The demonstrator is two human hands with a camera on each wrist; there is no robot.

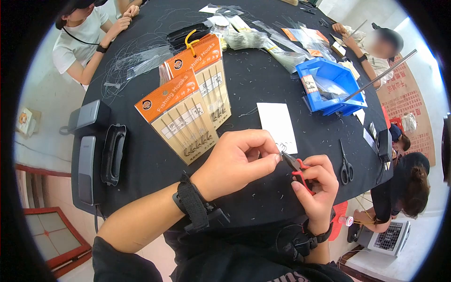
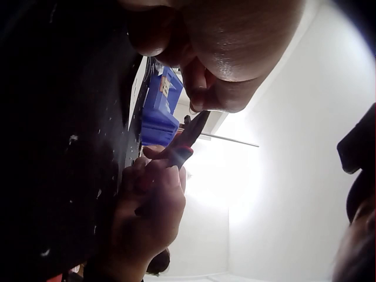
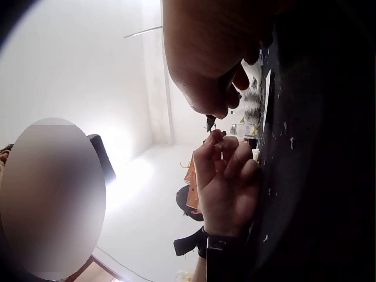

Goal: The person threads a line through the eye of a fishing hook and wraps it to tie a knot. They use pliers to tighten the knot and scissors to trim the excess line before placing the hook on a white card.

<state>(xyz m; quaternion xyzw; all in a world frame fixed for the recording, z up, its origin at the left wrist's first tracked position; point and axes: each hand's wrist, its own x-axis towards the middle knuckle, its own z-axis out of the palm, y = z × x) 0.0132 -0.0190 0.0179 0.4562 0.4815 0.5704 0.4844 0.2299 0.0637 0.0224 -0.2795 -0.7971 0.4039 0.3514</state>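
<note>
Black table (image 1: 324,131) below, white card (image 1: 276,123) on it, my left hand (image 1: 239,157) pinching something tiny (image 1: 281,154), my right hand (image 1: 317,188) gripping red-handled pliers (image 1: 299,175).

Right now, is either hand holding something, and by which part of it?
The right hand grips red-handled pliers by the handles; the left hand pinches something too small to identify.

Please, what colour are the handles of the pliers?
The pliers' handles are red; this shows best in the head view.
</note>
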